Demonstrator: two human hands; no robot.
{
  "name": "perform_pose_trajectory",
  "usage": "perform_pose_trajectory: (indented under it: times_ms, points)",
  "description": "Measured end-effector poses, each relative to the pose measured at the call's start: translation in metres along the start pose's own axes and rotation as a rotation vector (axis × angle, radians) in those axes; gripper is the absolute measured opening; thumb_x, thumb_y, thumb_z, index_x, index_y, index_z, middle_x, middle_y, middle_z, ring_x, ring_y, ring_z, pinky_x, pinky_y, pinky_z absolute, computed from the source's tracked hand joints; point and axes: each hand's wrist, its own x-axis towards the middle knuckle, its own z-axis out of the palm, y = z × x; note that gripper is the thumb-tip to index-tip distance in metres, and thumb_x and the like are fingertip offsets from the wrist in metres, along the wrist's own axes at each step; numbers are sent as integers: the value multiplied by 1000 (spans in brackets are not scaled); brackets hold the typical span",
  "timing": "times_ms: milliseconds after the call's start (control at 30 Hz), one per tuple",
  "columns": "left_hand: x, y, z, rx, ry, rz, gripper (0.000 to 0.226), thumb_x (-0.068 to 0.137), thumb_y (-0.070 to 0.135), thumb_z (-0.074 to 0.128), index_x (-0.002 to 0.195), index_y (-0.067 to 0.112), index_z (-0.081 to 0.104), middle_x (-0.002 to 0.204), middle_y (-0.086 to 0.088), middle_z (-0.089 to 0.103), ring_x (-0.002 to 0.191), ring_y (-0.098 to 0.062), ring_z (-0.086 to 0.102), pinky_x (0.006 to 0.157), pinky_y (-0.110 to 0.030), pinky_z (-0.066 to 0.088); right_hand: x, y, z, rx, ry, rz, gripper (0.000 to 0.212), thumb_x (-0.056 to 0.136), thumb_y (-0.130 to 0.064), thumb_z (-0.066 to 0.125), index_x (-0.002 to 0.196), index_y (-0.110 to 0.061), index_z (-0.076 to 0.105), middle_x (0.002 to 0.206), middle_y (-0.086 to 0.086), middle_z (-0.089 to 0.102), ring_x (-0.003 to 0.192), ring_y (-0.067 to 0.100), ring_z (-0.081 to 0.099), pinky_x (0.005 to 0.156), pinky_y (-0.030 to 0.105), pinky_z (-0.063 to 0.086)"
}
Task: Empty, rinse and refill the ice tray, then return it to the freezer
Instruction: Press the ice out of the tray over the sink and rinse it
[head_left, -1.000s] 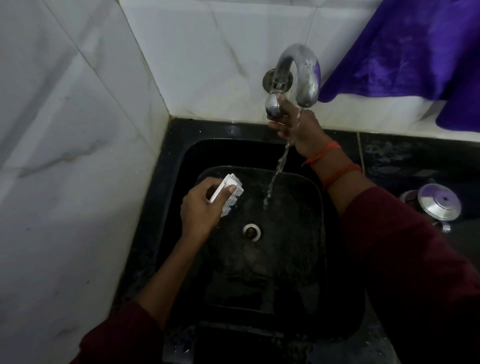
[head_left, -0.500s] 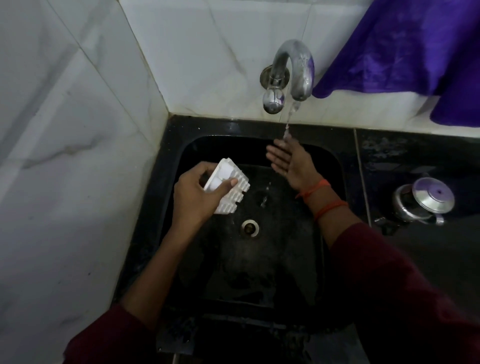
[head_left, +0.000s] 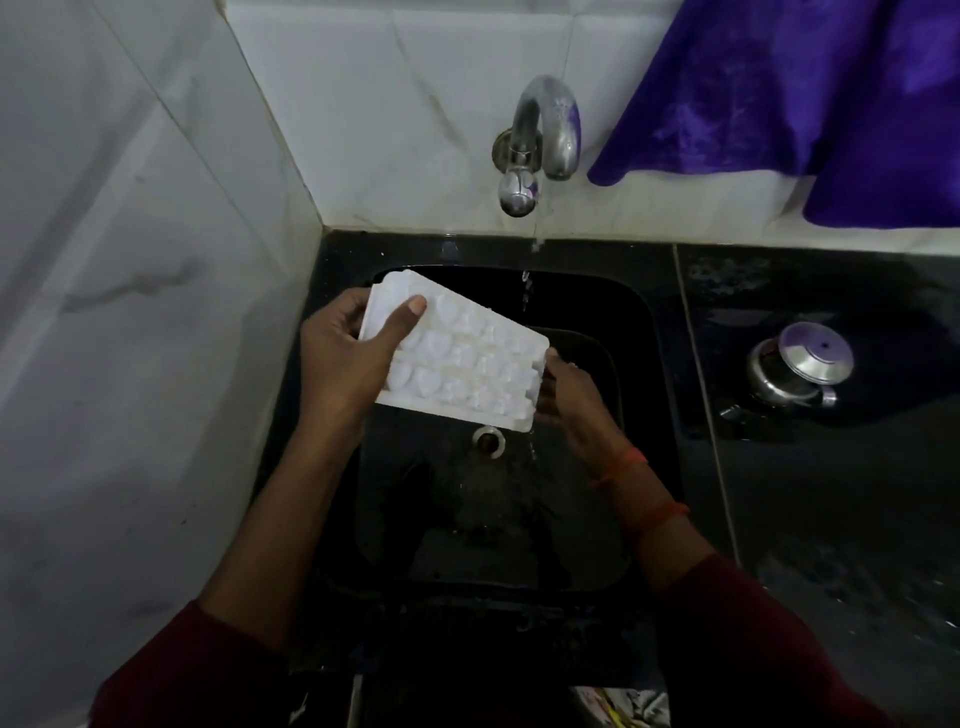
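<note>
The white ice tray (head_left: 462, 358) was held over the black sink (head_left: 641, 332), tilted, with its heart-shaped cups facing up. The left hand (head_left: 343, 364) was closed on the tray's left end, thumb on top. The right hand (head_left: 566, 400) was closed on the tray's right end. A thin stream of water (head_left: 535, 244) was falling from the tap (head_left: 545, 130) just past the tray's far right corner. A steel pot (head_left: 800, 369) was set on the bench (head_left: 831, 493). A purple cloth (head_left: 805, 93) was hung on the wall.
</note>
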Motion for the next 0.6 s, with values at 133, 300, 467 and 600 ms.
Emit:
perform_pose_trajectory:
  times_ms: [133, 300, 467, 600]
  points:
    - [-3, -6, -6, -89, 47, -88, 19, 87, 29, 79, 99, 15, 76, 93, -2, 78, 84, -15, 73, 75, -33, 62, -19, -11, -10, 76, 22, -96, 28, 108, -24, 43, 113, -6, 64, 90, 0, 67, 68, 8, 65, 57, 25, 55]
    - [-12, -20, -10, -82, 53, -139, 27, 89, 38, 76, 103, 14, 75, 98, -5, 77, 92, -24, 75, 81, -42, 62, -31, -6, -22, -14, 68, -196, 26, 106, -24, 49, 91, -15, 67, 90, -2, 69, 76, 10, 66, 59, 17, 56]
    - [-21, -35, -5, -44, 16, -117, 26, 97, 45, 62, 101, 21, 72, 98, 0, 75, 93, -16, 72, 79, -36, 59, -35, 11, -30, -138, 156, -264, 22, 102, -34, 55, 95, -22, 72, 102, 0, 72, 96, 18, 70, 87, 30, 58]
    - [-25, -53, 6, 12, -48, -218, 54, 92, 74, 43, 114, 30, 67, 113, 7, 71, 107, -16, 66, 95, -38, 53, -44, 27, -43, -225, 203, -249, 34, 98, -52, 50, 111, -28, 70, 114, -2, 70, 107, 20, 66, 93, 41, 55]
